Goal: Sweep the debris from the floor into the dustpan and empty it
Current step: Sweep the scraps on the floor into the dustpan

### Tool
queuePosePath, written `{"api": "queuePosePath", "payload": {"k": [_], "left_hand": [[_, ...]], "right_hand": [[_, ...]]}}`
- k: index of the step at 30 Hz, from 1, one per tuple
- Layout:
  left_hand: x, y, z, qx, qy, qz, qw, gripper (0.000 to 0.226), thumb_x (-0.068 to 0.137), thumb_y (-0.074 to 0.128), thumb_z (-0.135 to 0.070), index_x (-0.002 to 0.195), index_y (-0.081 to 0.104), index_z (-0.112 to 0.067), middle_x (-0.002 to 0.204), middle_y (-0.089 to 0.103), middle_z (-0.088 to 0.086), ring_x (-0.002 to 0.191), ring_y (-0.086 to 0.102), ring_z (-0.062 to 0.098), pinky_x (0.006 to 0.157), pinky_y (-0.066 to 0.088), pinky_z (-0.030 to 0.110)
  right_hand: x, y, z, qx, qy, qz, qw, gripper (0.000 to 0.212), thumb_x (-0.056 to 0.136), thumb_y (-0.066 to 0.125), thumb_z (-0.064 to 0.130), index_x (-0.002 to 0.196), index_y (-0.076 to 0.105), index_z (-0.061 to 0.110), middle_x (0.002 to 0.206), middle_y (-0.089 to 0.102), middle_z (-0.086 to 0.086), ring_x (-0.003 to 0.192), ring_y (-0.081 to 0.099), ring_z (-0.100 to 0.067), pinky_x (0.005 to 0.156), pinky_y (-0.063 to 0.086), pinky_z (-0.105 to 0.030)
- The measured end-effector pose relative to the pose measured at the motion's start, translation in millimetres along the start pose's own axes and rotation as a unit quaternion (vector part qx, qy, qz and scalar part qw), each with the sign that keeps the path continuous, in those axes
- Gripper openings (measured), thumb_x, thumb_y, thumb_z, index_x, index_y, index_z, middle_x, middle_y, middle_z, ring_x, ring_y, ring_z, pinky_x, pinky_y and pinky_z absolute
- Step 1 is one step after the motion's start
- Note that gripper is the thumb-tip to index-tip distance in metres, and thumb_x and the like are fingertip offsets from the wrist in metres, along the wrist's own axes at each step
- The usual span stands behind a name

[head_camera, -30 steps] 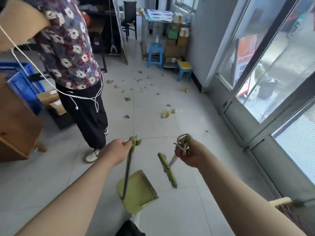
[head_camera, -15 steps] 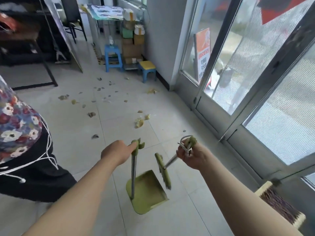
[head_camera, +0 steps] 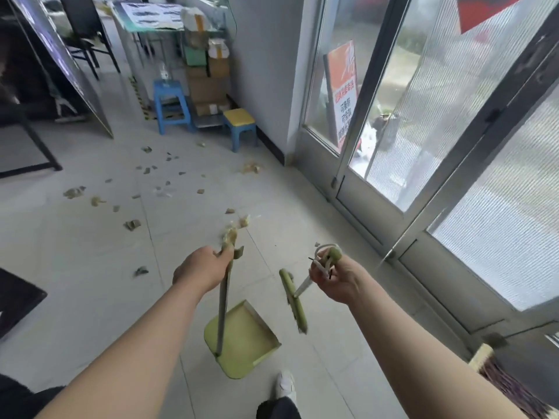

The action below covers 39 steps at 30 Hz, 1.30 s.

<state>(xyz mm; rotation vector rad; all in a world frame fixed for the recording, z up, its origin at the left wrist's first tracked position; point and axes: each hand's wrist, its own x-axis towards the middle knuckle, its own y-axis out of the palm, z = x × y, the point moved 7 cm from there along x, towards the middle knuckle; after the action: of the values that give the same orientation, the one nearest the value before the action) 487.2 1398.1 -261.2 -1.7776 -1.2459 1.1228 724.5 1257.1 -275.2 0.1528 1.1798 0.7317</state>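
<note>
The left hand (head_camera: 201, 270) is gripping the dustpan (head_camera: 242, 340) handle, the right hand (head_camera: 337, 279) clasping the broom (head_camera: 293, 300); the pan is looking empty, with debris (head_camera: 151, 189) lying unswept at twelve o'clock.

Pale tiled floor (head_camera: 90, 282) strewn with debris (head_camera: 132, 224), two stools (head_camera: 239, 128)
</note>
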Motion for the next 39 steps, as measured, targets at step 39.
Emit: {"api": "queuePosePath", "payload": {"k": [39], "left_hand": [[423, -102, 87, -0.108, -0.129, 0.023, 0.985, 0.051, 0.091, 0.044, -0.062, 0.08, 0.059, -0.014, 0.073, 0.059, 0.003, 0.073, 0.058, 0.029, 0.061, 0.042, 0.032]], "right_hand": [[333, 317, 61, 0.163, 0.128, -0.097, 0.974, 0.069, 0.094, 0.035, 0.0, 0.028, 0.05, -0.005, 0.036, 0.051, -0.014, 0.034, 0.052, -0.024, 0.031, 0.044, -0.021]]}}
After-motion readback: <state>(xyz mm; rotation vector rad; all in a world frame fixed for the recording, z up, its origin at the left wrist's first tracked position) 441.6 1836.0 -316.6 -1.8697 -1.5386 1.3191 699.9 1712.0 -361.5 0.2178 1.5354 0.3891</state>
